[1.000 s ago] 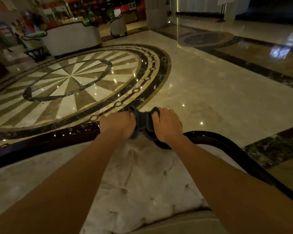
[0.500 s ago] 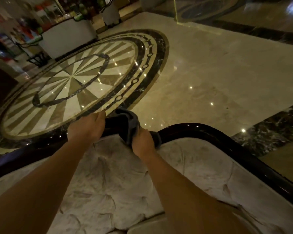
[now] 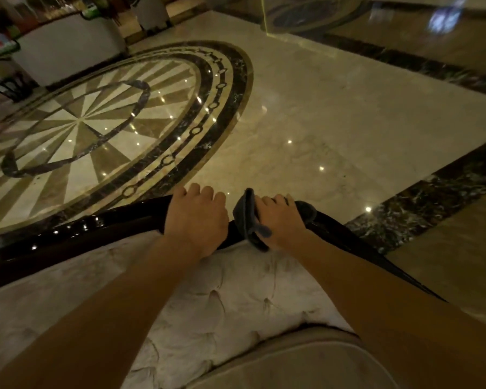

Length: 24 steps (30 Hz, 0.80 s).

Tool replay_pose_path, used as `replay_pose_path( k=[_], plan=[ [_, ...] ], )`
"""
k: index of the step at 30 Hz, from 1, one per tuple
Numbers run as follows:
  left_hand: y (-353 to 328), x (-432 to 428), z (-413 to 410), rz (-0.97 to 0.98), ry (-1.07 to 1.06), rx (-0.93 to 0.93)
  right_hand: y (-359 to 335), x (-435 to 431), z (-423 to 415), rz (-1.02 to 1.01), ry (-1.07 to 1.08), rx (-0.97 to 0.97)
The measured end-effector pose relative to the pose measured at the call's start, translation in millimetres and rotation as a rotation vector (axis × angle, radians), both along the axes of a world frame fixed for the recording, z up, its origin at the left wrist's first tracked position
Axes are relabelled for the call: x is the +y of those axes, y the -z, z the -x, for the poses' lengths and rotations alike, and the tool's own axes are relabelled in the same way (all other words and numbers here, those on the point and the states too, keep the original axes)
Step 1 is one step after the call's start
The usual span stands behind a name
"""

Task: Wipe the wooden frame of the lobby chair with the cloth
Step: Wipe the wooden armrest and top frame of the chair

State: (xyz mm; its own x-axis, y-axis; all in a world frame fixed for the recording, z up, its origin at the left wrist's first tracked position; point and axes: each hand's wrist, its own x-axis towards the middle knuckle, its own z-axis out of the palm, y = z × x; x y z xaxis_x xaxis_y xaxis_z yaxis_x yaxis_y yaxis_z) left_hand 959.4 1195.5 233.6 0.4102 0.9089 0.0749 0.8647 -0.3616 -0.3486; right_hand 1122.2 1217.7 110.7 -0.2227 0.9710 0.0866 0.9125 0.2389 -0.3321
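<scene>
The chair's dark glossy wooden frame (image 3: 68,234) curves across the view along the top of its pale tufted backrest (image 3: 222,299). My left hand (image 3: 195,220) rests over the top rail near its peak, fingers curled over the far side. Just to its right, my right hand (image 3: 281,220) presses a dark grey cloth (image 3: 246,217) onto the rail; the cloth is folded around the wood and sticks out on both sides of the hand. The two hands are a small gap apart.
Polished marble floor (image 3: 334,122) lies beyond the chair, with a round inlaid medallion (image 3: 90,122) at left and dark border strips at right. A white counter (image 3: 65,57) and another chair stand far back left. A beige seat cushion (image 3: 292,366) is below.
My right hand has slid the cloth to the right along the top rail. My left hand has shifted right along the rail too, and the view has tilted.
</scene>
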Motion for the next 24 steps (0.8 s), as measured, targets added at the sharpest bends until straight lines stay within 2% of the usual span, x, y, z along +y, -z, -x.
replay_pose_path(
  k=[2,4,5,7,9,11,14,17,19,21,24],
  plan=[
    [15.1,4.1,-16.8,0.039,-0.016,0.017,-8.9,5.8,-2.5,0.147,0.021,0.252],
    [32.1,8.8,-24.2,0.089,-0.089,-0.088,-15.9,12.8,0.0,0.251,0.028,0.397],
    [40.3,11.4,-23.9,0.110,-0.157,-0.191,-16.6,15.0,2.3,0.268,0.031,0.395],
    [55.7,20.3,-19.7,0.121,-0.353,-0.433,-9.7,14.9,6.7,0.212,-0.011,0.260],
    [70.4,29.7,-12.3,0.106,-0.479,-0.526,-0.3,9.8,13.6,0.101,-0.058,0.063],
    [82.7,36.4,-11.6,0.095,-0.482,-0.510,6.4,6.8,13.6,0.041,-0.069,0.015],
    [94.4,37.3,-26.8,0.136,-0.420,-0.514,11.1,2.9,-2.6,-0.046,-0.038,0.079],
    [101.8,34.3,-50.5,0.144,-0.316,-0.501,25.6,-9.2,-43.2,-0.100,0.094,0.124],
    [105.9,28.2,-78.1,0.141,-0.298,-0.500,47.4,-31.6,-88.1,-0.038,0.202,0.172],
    [112.8,19.0,-109.9,0.105,-0.257,-0.375,75.9,-72.5,-134.2,0.032,0.312,0.176],
    [125.4,4.5,-158.7,0.101,-0.117,-0.179,110.9,-154.6,-182.5,0.031,0.460,-0.043]
  ],
)
